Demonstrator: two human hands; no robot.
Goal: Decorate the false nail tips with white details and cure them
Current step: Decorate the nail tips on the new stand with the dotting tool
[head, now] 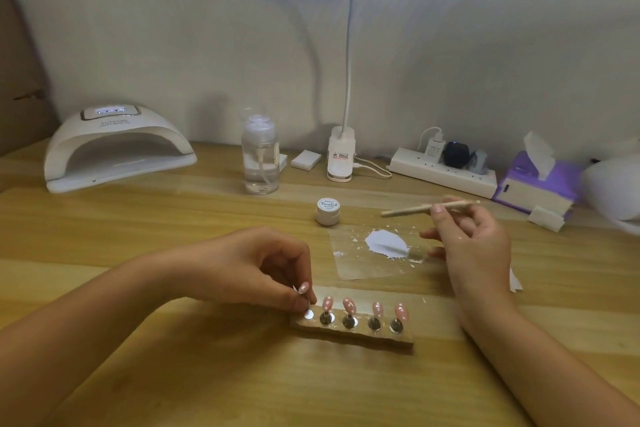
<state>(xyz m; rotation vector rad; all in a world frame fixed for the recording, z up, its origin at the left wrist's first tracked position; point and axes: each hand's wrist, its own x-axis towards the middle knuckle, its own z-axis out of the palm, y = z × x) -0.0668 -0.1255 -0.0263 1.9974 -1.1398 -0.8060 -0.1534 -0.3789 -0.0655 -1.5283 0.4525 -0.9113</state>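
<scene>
Wooden bench (173,374) carries tiny pink nail tips (349,306), likely light and slippery. Left hand (256,263) pinches one by its stem at the row's nine o'clock end; right hand (478,246) grips a thin wooden brush (429,208).

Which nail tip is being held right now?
The leftmost nail tip, pinched by the left hand; the other four stand untouched on the holder.

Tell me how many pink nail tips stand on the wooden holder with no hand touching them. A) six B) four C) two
B: four nail tips stand free on the holder, while the left hand pinches a fifth nail tip at its left end.
</scene>
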